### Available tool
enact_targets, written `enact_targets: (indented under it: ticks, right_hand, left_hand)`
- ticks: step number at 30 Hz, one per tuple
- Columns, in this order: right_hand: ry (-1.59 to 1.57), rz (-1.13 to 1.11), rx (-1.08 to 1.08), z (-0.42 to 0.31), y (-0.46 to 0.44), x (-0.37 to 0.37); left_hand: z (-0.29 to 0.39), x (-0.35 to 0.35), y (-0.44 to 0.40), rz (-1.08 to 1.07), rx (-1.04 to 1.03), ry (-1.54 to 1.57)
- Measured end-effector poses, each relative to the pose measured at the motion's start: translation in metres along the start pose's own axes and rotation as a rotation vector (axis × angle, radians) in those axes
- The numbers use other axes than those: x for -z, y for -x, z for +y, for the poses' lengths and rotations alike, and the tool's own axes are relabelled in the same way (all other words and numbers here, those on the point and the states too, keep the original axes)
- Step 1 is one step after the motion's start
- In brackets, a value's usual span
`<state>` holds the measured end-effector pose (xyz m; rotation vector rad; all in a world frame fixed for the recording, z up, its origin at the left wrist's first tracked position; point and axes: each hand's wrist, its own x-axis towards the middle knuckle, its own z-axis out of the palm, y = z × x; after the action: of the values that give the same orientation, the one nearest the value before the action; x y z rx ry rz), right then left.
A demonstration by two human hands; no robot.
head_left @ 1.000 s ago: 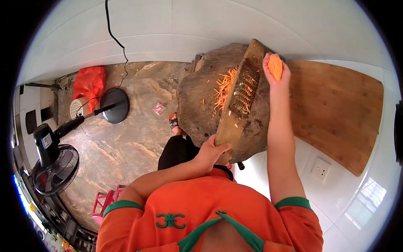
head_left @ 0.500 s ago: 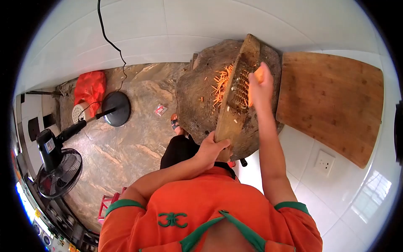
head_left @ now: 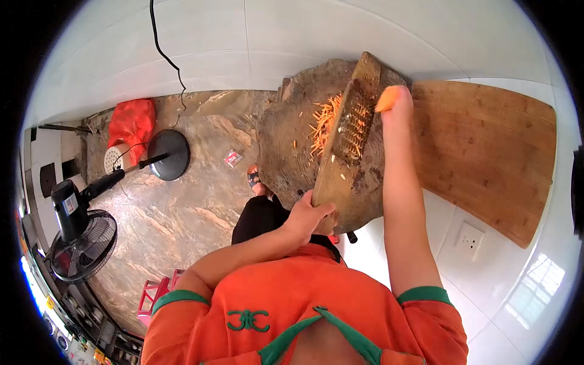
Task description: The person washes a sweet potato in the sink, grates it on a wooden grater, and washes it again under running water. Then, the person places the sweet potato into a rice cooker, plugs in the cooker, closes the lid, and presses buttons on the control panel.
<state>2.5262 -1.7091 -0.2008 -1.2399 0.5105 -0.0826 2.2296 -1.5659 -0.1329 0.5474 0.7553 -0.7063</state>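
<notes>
My left hand (head_left: 309, 218) is closed around the near end of a long wooden grater (head_left: 331, 176), which stands tilted on a thick round chopping block (head_left: 286, 134). Rows of grating teeth run along its middle, with orange bits caught in them. My right hand (head_left: 400, 103) grips a peeled carrot (head_left: 387, 97), held just off the right side of the grater near its far part. A pile of carrot shreds (head_left: 326, 121) lies on the block, left of the grater. Small pale and orange scraps are scattered around it.
A wooden board (head_left: 480, 152) lies to the right of the block, by a wall socket (head_left: 469, 236). On the floor at left are a standing fan (head_left: 84, 237), its round base (head_left: 169, 155), a red plastic bag (head_left: 131, 125) and a red stool (head_left: 151, 297). White tiled wall runs behind.
My right hand has lifted the carrot off the grater's teeth and moved right and slightly farther away. My left hand stays on the grater's near end.
</notes>
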Motion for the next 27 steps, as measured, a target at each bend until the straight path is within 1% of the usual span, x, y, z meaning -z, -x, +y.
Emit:
enact_targets:
  ticks: [1, 2, 5, 6, 9, 10, 13, 17, 18, 21, 22, 23, 25, 27]
  right_hand:
    - [-0.284, 0.023, -0.169, -0.010, -0.009, 0.010]
    - [-0.513, 0.027, -0.239, -0.018, -0.017, 0.019]
    - [-0.837, -0.197, -0.395, -0.045, 0.002, 0.023]
    - [-0.909, -0.274, -0.452, -0.048, 0.006, 0.024]
    - [-0.974, -0.428, -0.507, -0.051, 0.021, 0.026]
    - [-0.960, -0.411, -0.489, -0.046, 0.021, 0.026]
    - [-0.845, -0.475, -0.412, -0.037, 0.030, 0.024]
    - [-0.322, -0.157, -0.158, -0.034, 0.055, 0.003]
    - [-0.230, -0.213, -0.095, -0.033, 0.062, 0.001]
    - [0.253, -0.220, 0.186, -0.020, 0.087, -0.013]
    - [0.312, -0.251, 0.196, -0.014, 0.089, -0.016]
    - [0.548, -0.237, 0.309, -0.008, 0.089, -0.020]
    - [0.749, -0.244, 0.445, 0.001, 0.072, -0.028]
    - [0.802, -0.217, 0.506, 0.004, 0.038, -0.036]
  left_hand:
    - [-0.001, 0.002, -0.001, -0.008, 0.000, 0.001]
    - [0.000, 0.003, -0.003, -0.021, -0.004, -0.003]
    - [0.003, 0.000, -0.002, -0.009, 0.016, -0.016]
    - [0.003, 0.000, -0.002, -0.012, 0.024, -0.019]
    - [0.004, 0.001, -0.001, -0.012, 0.036, -0.022]
    - [0.005, 0.001, 0.000, -0.012, 0.036, -0.020]
    - [0.008, -0.001, 0.003, -0.014, 0.028, -0.015]
    - [0.006, 0.004, 0.000, -0.049, 0.027, -0.008]
    - [0.007, 0.004, 0.000, -0.049, 0.025, -0.009]
    - [0.009, 0.002, 0.003, -0.043, 0.022, -0.002]
    - [0.010, 0.000, 0.004, -0.040, 0.023, 0.005]
    - [0.010, 0.000, 0.004, -0.035, 0.023, 0.012]
    - [0.004, 0.006, -0.003, -0.033, 0.009, -0.001]
    - [0.003, 0.006, -0.002, -0.027, 0.004, -0.021]
